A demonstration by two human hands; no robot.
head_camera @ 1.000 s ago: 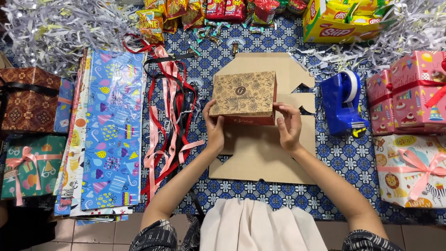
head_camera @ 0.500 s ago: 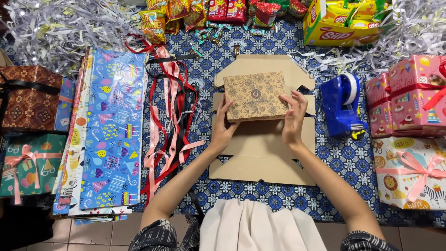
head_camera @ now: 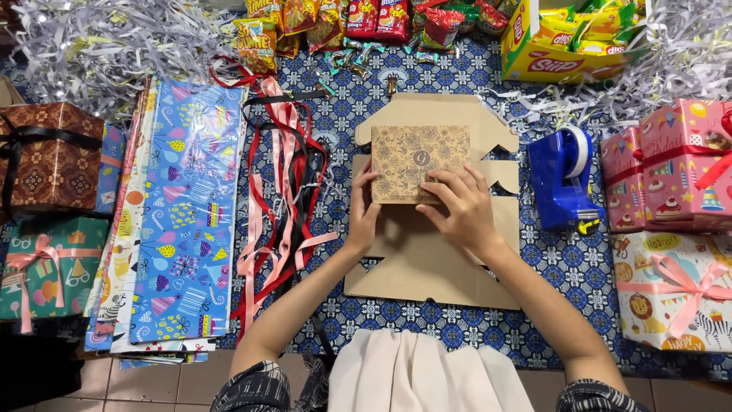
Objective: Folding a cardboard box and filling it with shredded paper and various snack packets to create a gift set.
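Observation:
A small brown box with a printed floral pattern (head_camera: 415,159) lies flat on an unfolded brown cardboard blank (head_camera: 427,263) in the middle of the blue patterned cloth. My left hand (head_camera: 364,210) presses against the box's left and near edge. My right hand (head_camera: 457,206) rests palm down over the box's near right corner, fingers spread on its top. Both forearms reach in from the bottom of the view.
Sheets of colourful wrapping paper (head_camera: 179,221) and red, pink and black ribbons (head_camera: 286,175) lie left. A blue tape dispenser (head_camera: 564,175) and wrapped gifts (head_camera: 671,164) sit right. More gifts (head_camera: 49,156) far left. Snack packets (head_camera: 358,19), a yellow carton (head_camera: 568,42) and shredded paper (head_camera: 99,38) line the back.
The patterned box was held tilted above the cardboard and now lies flat on it. My right hand moved from its side onto its top; my left hand stays at its left edge.

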